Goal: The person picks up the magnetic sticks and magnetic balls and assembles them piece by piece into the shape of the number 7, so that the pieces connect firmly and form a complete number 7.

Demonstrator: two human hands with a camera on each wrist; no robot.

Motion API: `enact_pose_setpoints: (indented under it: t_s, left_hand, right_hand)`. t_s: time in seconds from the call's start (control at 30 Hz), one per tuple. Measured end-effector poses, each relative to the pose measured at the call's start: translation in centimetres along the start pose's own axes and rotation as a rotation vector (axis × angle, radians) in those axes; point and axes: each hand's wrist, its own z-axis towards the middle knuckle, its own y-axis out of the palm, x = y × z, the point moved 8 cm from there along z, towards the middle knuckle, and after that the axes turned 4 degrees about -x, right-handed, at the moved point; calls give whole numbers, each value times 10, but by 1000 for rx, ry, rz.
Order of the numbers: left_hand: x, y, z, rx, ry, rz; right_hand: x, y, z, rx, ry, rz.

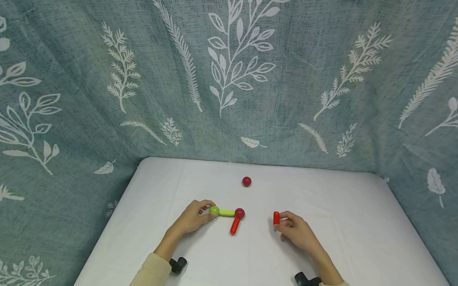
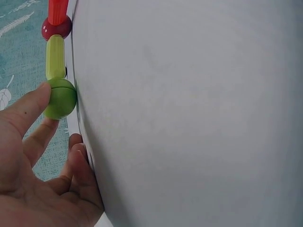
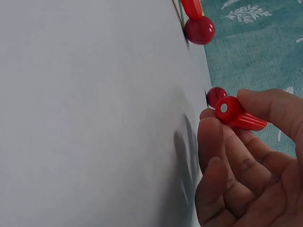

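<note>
Within the pinch of the right grip (image 1: pixel 295 231), a red rod (image 1: pixel 276 218) (green ball (image 1: pixel 214 211) in the left grip (image 1: pixel 193 217))

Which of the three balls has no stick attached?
The red ball at the back, standing alone; a yellow-green stick joins the other red ball and the green ball.

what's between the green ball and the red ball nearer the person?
A yellow-green rod spans from the green ball to that red ball, touching both. Head view shows it; left wrist view does too.
</note>
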Motion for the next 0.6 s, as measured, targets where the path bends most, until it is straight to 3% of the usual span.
enact_pose_setpoints:
  t_s: [0.6]
  left_hand:
    - [-2, 0, 1, 0, -13, 5]
  right_hand:
    - [-5, 67, -3, -217, 17, 196]
